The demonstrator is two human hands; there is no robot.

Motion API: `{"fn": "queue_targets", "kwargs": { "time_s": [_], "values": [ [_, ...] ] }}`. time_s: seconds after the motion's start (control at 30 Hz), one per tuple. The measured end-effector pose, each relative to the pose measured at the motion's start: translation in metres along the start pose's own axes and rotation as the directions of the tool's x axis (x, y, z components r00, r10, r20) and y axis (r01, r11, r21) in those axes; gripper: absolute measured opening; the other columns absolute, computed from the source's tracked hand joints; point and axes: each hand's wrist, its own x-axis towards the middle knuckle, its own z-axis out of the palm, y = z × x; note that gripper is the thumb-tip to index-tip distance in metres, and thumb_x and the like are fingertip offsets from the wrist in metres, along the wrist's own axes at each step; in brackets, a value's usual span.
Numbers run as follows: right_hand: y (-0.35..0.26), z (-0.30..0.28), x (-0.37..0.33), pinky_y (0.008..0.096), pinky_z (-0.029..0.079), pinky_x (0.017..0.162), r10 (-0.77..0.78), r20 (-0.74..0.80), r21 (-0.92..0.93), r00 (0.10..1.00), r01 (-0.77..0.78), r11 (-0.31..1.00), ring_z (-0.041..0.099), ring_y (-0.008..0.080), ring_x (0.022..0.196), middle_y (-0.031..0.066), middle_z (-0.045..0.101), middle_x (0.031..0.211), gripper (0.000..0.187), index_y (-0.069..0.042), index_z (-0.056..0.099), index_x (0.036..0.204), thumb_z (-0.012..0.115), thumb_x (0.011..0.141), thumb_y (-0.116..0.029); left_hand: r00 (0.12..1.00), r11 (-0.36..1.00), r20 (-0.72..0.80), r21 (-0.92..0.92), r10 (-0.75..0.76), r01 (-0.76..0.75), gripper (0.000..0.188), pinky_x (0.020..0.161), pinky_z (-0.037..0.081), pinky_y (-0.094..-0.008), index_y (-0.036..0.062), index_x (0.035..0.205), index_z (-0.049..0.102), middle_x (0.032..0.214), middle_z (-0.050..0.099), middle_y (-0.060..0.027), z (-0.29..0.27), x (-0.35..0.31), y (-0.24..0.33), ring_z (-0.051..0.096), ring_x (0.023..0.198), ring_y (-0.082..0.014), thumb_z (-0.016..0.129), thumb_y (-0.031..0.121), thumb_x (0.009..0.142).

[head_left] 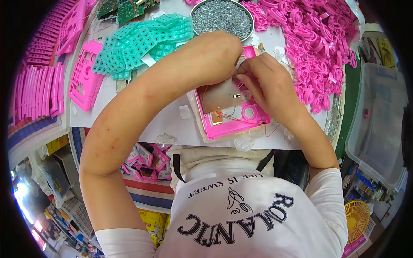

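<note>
A pink plastic casing point(228, 130) lies in front of me, with a brown circuit board point(213, 99) inside it and thin red and green wires point(223, 114) running across its lower part. Over the casing's far edge, my left hand point(221, 53) is curled closed; its fingertips and anything in them are hidden behind its back. From the right, my right hand point(272, 84) reaches over the casing. Its thumb and fingers are pinched together close to the board's upper right corner, on something too small to make out. Both hands nearly meet there.
A round bowl point(192, 22) of small metal screws stands beyond my hands. Green keypad sheets point(137, 47) lie to the left, beside pink casing shells point(86, 77) and stacked pink parts point(38, 92). Pink ring-shaped parts point(307, 47) are heaped at right. A clear plastic bin point(374, 124) is beyond the table's right edge.
</note>
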Motion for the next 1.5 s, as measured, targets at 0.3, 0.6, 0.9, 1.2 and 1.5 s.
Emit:
{"fn": "queue_targets", "kwargs": {
  "time_s": [0.3,0.6,0.9,1.2,1.5],
  "values": [
    [0.008,0.006,0.011,0.0432,0.048,0.087,-0.043,-0.038,-0.045,0.998,0.042,0.998,0.054,0.0346,0.099,0.0111,0.065,0.104,0.017,-0.002,0.066,0.092,0.077,0.080,-0.009,0.994,0.997,-0.107,0.075,0.018,-0.010,0.013,0.072,0.055,-0.0497,0.0003,0.082,0.071,0.077,0.069,-0.0209,0.012,-0.007,-0.004,0.068,0.078,-0.0403,0.070,0.013,0.079],
    [0.010,0.004,0.010,0.0420,0.048,0.087,-0.035,-0.013,-0.026,0.999,0.034,0.999,0.054,0.0335,0.097,0.0102,0.065,0.103,0.015,-0.002,0.068,0.090,0.078,0.080,-0.009,0.997,1.000,-0.071,0.029,0.009,-0.007,0.012,0.074,0.055,-0.0492,0.0005,0.083,0.071,0.077,0.069,-0.0201,0.008,-0.007,-0.003,0.068,0.079,-0.0401,0.069,0.013,0.081],
    [0.003,-0.016,-0.012,0.0418,0.053,0.087,-0.195,0.135,-0.127,0.971,0.212,0.969,0.061,0.0332,0.104,0.0095,0.070,0.116,0.031,-0.004,0.074,0.110,0.076,0.078,-0.006,0.991,0.958,0.075,0.257,0.114,-0.129,0.011,0.073,0.059,-0.0451,0.0002,0.086,0.072,0.085,0.073,-0.0200,0.007,-0.005,0.008,0.073,0.082,-0.0358,0.064,0.008,0.083],
    [-0.005,-0.021,-0.009,0.0418,0.053,0.089,-0.149,0.173,-0.099,0.974,0.167,0.981,0.059,0.0344,0.103,0.0105,0.069,0.113,0.028,-0.004,0.074,0.108,0.074,0.080,-0.005,0.994,0.968,0.057,0.229,0.090,-0.101,0.014,0.075,0.059,-0.0454,-0.0001,0.091,0.072,0.088,0.072,-0.0229,0.012,0.004,0.005,0.074,0.084,-0.0357,0.064,0.009,0.084],
    [0.004,-0.017,-0.012,0.0440,0.048,0.095,-0.150,0.153,-0.028,0.977,0.156,0.987,0.056,0.0325,0.106,0.0093,0.066,0.113,0.026,-0.007,0.071,0.111,0.071,0.086,-0.011,0.867,0.970,-0.494,-0.234,-0.063,-0.063,0.014,0.066,0.053,-0.0372,0.0010,0.100,0.068,0.086,0.071,-0.0145,0.023,-0.029,-0.013,0.067,0.070,-0.0282,0.062,0.009,0.091]
  ]
}}
